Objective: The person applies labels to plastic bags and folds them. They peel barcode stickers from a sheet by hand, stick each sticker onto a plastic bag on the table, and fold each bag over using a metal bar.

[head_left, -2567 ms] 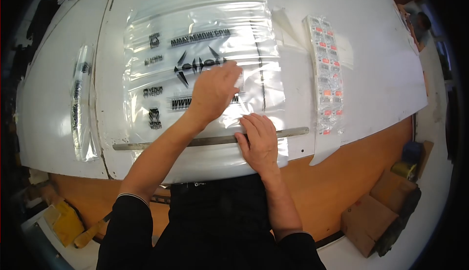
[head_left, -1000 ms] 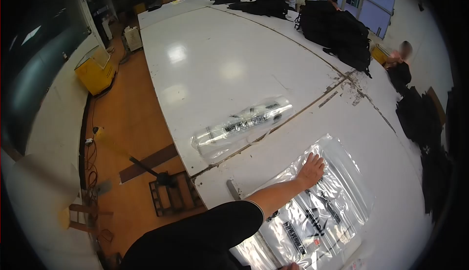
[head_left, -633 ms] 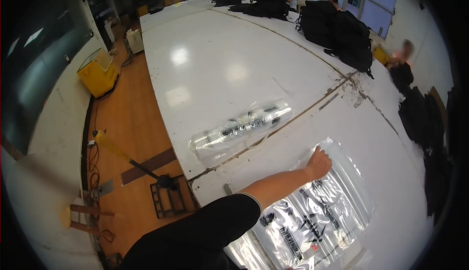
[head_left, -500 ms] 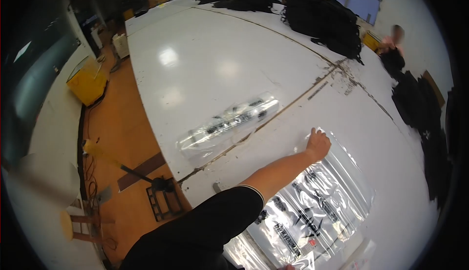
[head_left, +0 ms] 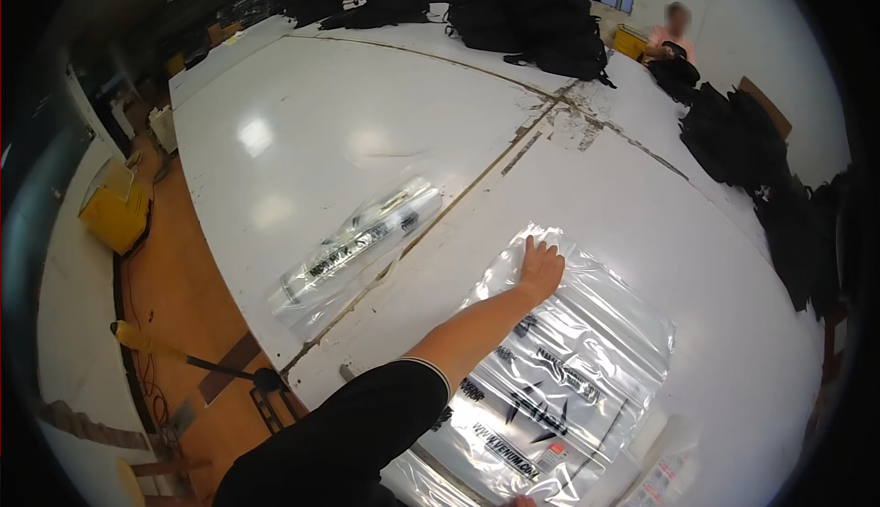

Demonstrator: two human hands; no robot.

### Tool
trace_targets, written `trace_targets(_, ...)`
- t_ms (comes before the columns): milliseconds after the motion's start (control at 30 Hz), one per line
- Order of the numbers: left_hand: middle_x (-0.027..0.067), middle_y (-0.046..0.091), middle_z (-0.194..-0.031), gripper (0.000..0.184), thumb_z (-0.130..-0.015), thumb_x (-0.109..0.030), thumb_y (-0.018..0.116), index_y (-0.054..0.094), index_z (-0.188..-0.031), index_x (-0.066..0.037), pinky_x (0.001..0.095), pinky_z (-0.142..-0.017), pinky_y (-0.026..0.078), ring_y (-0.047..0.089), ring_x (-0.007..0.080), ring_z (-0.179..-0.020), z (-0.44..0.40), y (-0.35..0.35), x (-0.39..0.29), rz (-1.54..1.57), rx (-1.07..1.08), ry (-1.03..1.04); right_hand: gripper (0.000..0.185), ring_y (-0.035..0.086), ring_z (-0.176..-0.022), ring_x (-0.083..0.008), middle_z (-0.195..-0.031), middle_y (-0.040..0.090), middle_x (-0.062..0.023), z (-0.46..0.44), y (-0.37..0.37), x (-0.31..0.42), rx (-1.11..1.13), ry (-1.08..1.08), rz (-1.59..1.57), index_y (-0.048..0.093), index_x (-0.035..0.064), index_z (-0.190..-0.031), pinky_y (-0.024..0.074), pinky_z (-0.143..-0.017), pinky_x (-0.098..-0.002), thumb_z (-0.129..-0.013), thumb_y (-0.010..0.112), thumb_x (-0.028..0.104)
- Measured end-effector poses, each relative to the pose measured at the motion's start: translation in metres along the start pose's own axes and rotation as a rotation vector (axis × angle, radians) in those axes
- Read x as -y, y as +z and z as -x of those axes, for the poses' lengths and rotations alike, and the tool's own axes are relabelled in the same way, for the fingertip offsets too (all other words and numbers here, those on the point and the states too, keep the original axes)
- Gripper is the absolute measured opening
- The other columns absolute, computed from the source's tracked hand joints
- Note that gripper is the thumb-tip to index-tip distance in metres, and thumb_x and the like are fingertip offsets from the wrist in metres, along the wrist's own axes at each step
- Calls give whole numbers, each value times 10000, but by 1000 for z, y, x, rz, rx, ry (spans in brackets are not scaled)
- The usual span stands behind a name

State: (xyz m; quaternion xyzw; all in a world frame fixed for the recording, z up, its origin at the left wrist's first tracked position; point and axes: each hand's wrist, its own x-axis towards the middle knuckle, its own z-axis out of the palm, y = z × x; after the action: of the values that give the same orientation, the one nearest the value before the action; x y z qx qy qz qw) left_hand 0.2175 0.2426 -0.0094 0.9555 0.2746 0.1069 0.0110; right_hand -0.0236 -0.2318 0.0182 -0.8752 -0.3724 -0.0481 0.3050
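Observation:
A clear plastic bag [head_left: 587, 310] with black printing and a small red label lies spread on the white table. My left hand [head_left: 541, 269] reaches out to its far edge, its fingers curled and closed on the film there. Only a sliver of my right hand [head_left: 523, 501] shows at the bottom edge of the view, beside the near end of the bag; its fingers are hidden. Under my left forearm, more clear film [head_left: 426, 479] lies along the near side.
A rolled stack of printed clear bags [head_left: 362, 246] rests left of the table seam. Black backpacks [head_left: 522, 16] are piled at the far side, with more black pieces [head_left: 733, 136] along the right edge. Several people sit or stand beyond. A yellow bin [head_left: 117, 214] stands on the floor at left.
The view has shifted, so the table and bags sit further left and lower-angled. My left hand stays at the bag's far edge, where the film now looks flatter and more spread.

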Motion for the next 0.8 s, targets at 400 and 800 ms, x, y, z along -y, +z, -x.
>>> trace_targets(400, 190, 695, -1038, 178, -966, -178, 643, 528, -1029, -58, 494, -879, 509, 682, 402, -960, 5, -64, 7, 599, -84, -86, 243, 653, -1042, -394, -1057, 701, -172, -4, 0, 20, -136, 104, -3, 678, 14, -1036, 472, -980, -522, -793, 695, 17)
trace_targets(800, 153, 727, -941, 300, -887, -28, 539, 637, -1169, -53, 494, -880, 509, 683, 380, -925, 171, -117, -19, 1039, -394, 136, 264, 660, -1010, -438, -1099, 708, -220, 14, 6, 0, -39, 71, 20, 698, -20, -1109, 507, -937, -525, -877, 698, 106)
